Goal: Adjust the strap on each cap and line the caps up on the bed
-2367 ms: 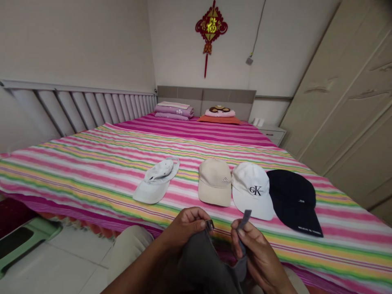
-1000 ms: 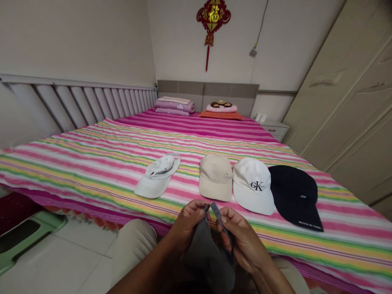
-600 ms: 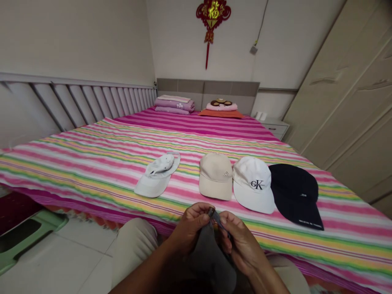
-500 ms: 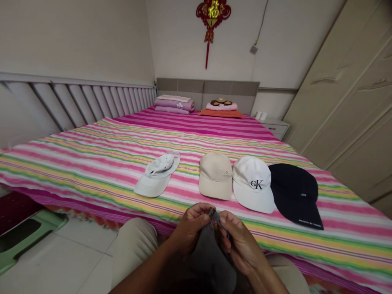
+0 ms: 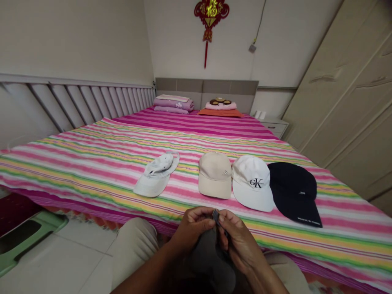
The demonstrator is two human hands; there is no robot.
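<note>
Both my hands pinch the strap of a dark grey cap (image 5: 211, 261) low in front of me, between my knees. My left hand (image 5: 192, 228) grips the strap from the left, thumb on top. From the other side my right hand (image 5: 239, 232) holds it, the fingertips nearly meeting. Much of the cap is in shadow. Beyond my hands, on the bed, lie a beige cap (image 5: 214, 175), a white cap with black letters (image 5: 251, 183) and a black cap (image 5: 294, 192), side by side. A pale cap (image 5: 157, 173) lies apart to their left, tipped over.
A striped sheet (image 5: 76, 163) covers the bed. Folded purple bedding (image 5: 173, 105) and a pink folded piece (image 5: 220, 106) sit by the headboard (image 5: 226, 89). A green stool (image 5: 45, 222) stands at lower left; a wardrobe (image 5: 343, 98) rises at right.
My fingertips have drawn closer together around the strap, and my left hand has shifted slightly to the right. The caps on the bed stay where they were.
</note>
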